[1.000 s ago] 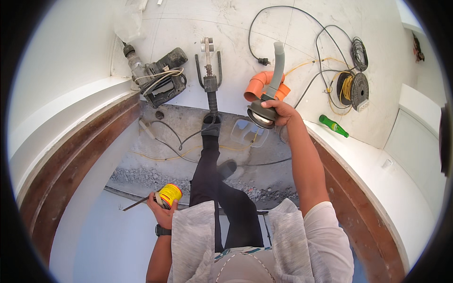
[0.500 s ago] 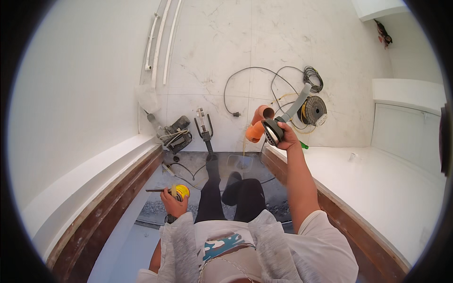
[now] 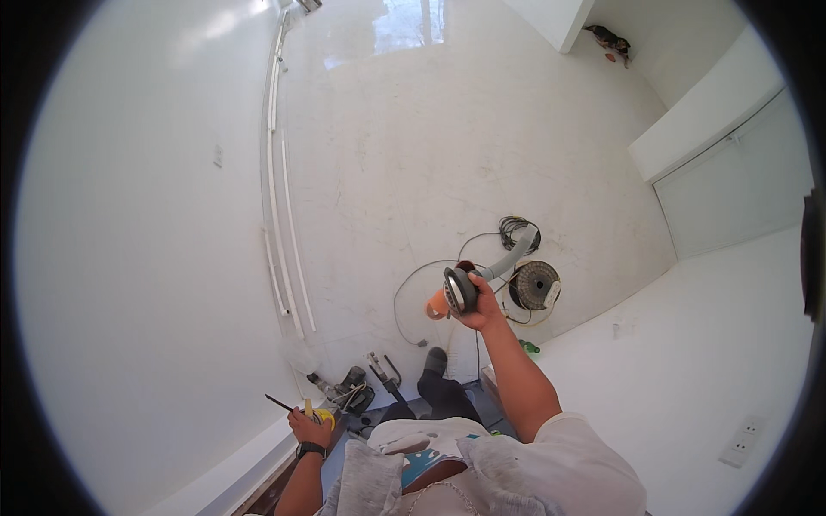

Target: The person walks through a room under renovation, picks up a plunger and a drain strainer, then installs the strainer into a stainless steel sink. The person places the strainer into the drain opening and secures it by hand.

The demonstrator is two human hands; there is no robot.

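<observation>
My right hand (image 3: pixel 484 307) is raised in front of me, gripping a grey curved drain pipe (image 3: pixel 506 261) with a round grey flange (image 3: pixel 457 291) at its near end. An orange pipe fitting (image 3: pixel 438 304) shows just behind the flange on the floor. My left hand (image 3: pixel 308 425) is low at the left, holding a yellow tape measure (image 3: pixel 323 418) together with a thin dark pencil (image 3: pixel 279 402). My dark-trousered leg (image 3: pixel 432 389) stretches forward between my arms.
White marble floor (image 3: pixel 413 155) fills the middle. A power tool (image 3: pixel 348 397) and a caulking gun (image 3: pixel 385 375) lie near my foot. Coiled cable (image 3: pixel 516 230), a wire reel (image 3: pixel 535 285) and a green object (image 3: pixel 530 347) sit beside the white ledge (image 3: pixel 705 344). White trim strips (image 3: pixel 280 206) lie along the left wall.
My head has tilted up, so the floor now fills the view and the tools sit lower. My right hand still holds the pipe, raised higher. The left hand has barely moved.
</observation>
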